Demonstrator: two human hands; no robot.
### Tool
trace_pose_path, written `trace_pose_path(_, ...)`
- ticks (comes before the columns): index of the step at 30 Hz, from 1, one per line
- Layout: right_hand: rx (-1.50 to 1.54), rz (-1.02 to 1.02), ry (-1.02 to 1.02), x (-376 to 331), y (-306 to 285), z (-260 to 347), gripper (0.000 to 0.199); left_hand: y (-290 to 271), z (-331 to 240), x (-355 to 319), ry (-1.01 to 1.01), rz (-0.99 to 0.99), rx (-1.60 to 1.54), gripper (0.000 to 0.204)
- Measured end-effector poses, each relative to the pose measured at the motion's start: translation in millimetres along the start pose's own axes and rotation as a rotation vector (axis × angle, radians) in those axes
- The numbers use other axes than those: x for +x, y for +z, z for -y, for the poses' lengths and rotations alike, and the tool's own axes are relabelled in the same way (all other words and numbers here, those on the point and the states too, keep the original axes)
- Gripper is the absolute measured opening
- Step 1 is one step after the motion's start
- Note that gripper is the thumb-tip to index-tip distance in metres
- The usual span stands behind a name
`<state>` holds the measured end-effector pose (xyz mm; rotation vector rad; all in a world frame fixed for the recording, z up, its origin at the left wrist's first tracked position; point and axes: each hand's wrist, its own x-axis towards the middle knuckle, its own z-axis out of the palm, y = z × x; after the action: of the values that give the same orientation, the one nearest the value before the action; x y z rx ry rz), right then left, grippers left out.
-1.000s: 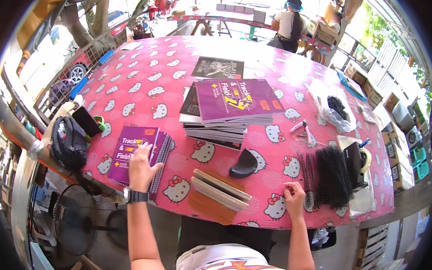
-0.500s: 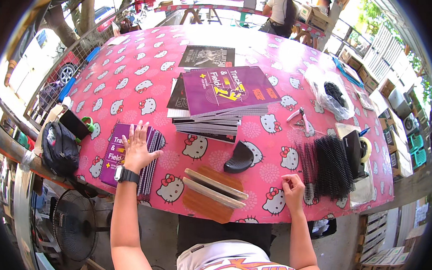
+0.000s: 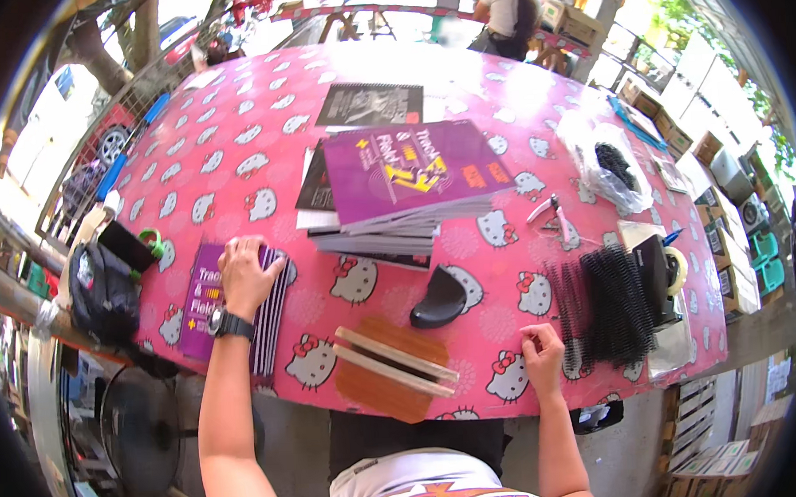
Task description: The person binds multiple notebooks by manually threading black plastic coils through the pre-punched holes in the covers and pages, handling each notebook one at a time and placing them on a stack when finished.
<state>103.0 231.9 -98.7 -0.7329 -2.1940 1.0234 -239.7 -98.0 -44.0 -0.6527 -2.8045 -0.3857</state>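
Note:
My left hand (image 3: pixel 246 277), with a watch on the wrist, rests on a fanned stack of purple booklets (image 3: pixel 200 301) at the table's left. Its fingers bend toward the stack's far edge, and the thumb stands apart. My right hand (image 3: pixel 542 353) lies near the front edge with fingers curled in and nothing visible in them. Between my hands is a brown wooden board with two upright slats (image 3: pixel 394 362). Beyond it sits a curved black piece (image 3: pixel 438 298). Black spiral binding coils (image 3: pixel 616 310) lie right of my right hand.
A tall pile of purple-covered booklets (image 3: pixel 412 172) stands mid-table, a black-covered spiral notebook (image 3: pixel 372 104) behind it. Pink-handled pliers (image 3: pixel 552 219), a plastic bag (image 3: pixel 603 168) with black coils and a tape dispenser (image 3: pixel 670 272) are at right. A black bag (image 3: pixel 107 288) lies left. People are in the background.
My left hand's spread fingers have drawn together and bent on the purple booklets. My right hand stays curled in nearly the same spot. The view has shifted slightly.

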Motion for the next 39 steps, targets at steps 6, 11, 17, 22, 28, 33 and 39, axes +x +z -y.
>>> trace_pose_path(6, -0.062, 0.017, -0.053, 1.3, 2.1, 2.8, 0.010, -14.0, -2.7, 7.9, -0.037, 0.360, 0.240, 0.079)
trace_pose_path(11, -0.099, 0.027, -0.001, 0.6, -2.8, 6.6, 0.011, -5.6, -12.3, 17.8, 0.033, 0.338, 0.306, 0.072)
trace_pose_path(17, -0.092, 0.028, -0.014, -2.0, 0.1, 4.4, 0.013, 13.1, -0.5, 23.1, 0.119, 0.291, 0.211, 0.055)
trace_pose_path(22, -0.132, -0.010, -0.049, -2.0, -2.2, -0.3, 0.011, 10.4, -6.2, 27.5, 0.266, 0.313, 0.025, 0.041)
trace_pose_path(28, -0.092, 0.018, -0.050, 0.1, 6.2, 6.2, 0.010, -26.4, -15.2, 50.0, -0.038, -0.248, -0.763, 0.034)
trace_pose_path(33, -0.116, 0.001, -0.024, -0.5, -4.3, 1.6, 0.010, -32.1, -123.5, 55.9, -0.139, -0.019, -0.866, 0.048)
trace_pose_path(39, -0.070, 0.000, -0.049, -1.0, 1.5, -1.7, 0.012, -26.9, -106.6, 70.6, -0.195, -0.005, -0.937, 0.067)
